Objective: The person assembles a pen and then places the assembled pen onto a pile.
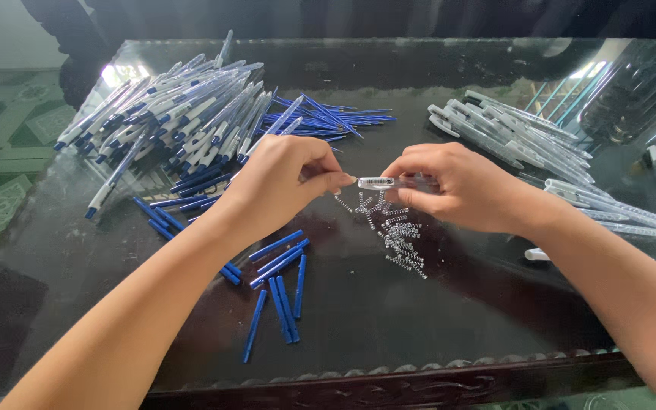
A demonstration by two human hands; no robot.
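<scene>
We see the right hand (461,186) pinching a clear pen barrel (380,183) just above the small pile of metal springs (395,231), and the left hand (286,178) closed with its fingertips at the barrel's open end. Left of the springs lie loose blue pen parts (279,285); far left, assembled pens (184,114); right, clear barrels (521,133).

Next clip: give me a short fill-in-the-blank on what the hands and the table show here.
1. The right hand and left hand hold a clear pen ____ between them.
2. Below the hands lies a scatter of small metal ____.
3. The loose plunger pieces near the left forearm are ____ in colour.
4. The pile of assembled pens lies on the ____ side of the table.

Missing words: barrel; springs; blue; left
</scene>
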